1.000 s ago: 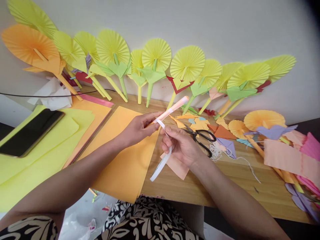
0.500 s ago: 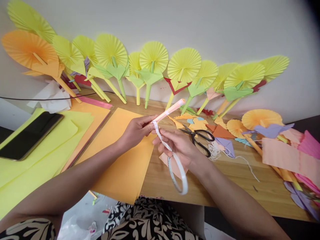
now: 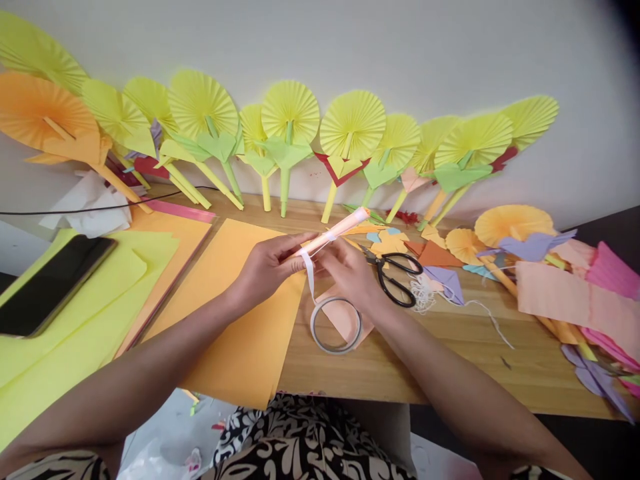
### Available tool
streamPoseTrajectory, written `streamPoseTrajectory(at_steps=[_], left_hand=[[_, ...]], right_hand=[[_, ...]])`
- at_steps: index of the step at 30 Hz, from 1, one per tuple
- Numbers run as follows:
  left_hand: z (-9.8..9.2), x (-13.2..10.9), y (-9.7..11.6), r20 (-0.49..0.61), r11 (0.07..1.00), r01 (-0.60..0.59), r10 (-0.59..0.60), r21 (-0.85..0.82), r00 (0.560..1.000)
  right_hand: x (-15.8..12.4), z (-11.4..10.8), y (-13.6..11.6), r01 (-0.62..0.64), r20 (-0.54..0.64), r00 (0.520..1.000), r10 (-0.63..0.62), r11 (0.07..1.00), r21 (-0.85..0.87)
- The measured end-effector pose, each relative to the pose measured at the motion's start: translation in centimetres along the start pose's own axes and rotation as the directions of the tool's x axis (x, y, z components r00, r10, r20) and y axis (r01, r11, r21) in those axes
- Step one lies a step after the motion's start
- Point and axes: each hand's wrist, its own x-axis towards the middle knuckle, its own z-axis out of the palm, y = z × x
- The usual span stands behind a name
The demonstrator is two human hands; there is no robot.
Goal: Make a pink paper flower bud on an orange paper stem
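Note:
A peach rolled paper tube (image 3: 345, 227) slants up to the right, wrapped with bands of white tape. Its lower part is pinched between the thumb and fingers of my left hand (image 3: 265, 270). My right hand (image 3: 350, 273) is closed against the tube's underside, its fingertips partly hidden. From the tube near my left thumb, a strip of tape runs down to a roll of white tape (image 3: 313, 327), which hangs below the hands. Behind the roll a piece of peach paper (image 3: 333, 310) lies on the table. Black-handled scissors (image 3: 395, 293) rest just right of my right hand.
Yellow pleated paper fans (image 3: 353, 123) lean along the wall. Orange sheets (image 3: 225, 333), yellow sheets (image 3: 115, 293) and a phone (image 3: 55, 287) lie left. White string (image 3: 425, 293), paper scraps (image 3: 393, 243) and a pile of coloured paper (image 3: 555, 290) are on the right.
My right hand has let the tape roll drop free on its strip and moved up to the tube. The tube has tipped slightly lower. The whole view has shifted a little.

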Motion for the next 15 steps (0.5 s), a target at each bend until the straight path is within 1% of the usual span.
streamPoseTrajectory(at_steps=[2, 4, 6, 8, 12, 15], left_hand=[[0.0, 0.0, -0.2, -0.012, 1.000, 0.025, -0.025, 0.008, 1.000], [0.0, 0.0, -0.3, -0.017, 0.999, 0.050, -0.050, 0.017, 0.999], [0.0, 0.0, -0.4, -0.016, 0.998, 0.062, -0.062, 0.011, 0.998], [0.1, 0.0, -0.5, -0.017, 0.998, 0.056, -0.056, 0.008, 0.998], [0.2, 0.0, -0.5, 0.006, 0.999, -0.015, 0.015, 0.045, 1.000], [0.3, -0.1, -0.3, 0.046, 0.998, -0.050, 0.049, 0.025, 0.998]], right_hand=[[-0.1, -0.3, -0.4, 0.110, -0.052, 0.993, -0.110, 0.994, -0.001], [-0.3, -0.5, -0.9, 0.135, -0.034, 0.990, -0.134, 0.991, 0.018], [-0.6, -0.4, -1.2, 0.102, 0.009, 0.995, -0.103, 0.993, 0.062], [-0.8, 0.0, -1.3, 0.047, 0.019, 0.999, -0.050, 0.993, 0.112], [-1.1, 0.9, -1.3, -0.046, -0.022, 0.998, 0.052, 0.974, 0.221], [-1.1, 1.1, -1.3, -0.119, 0.011, 0.992, 0.122, 0.941, 0.316]])
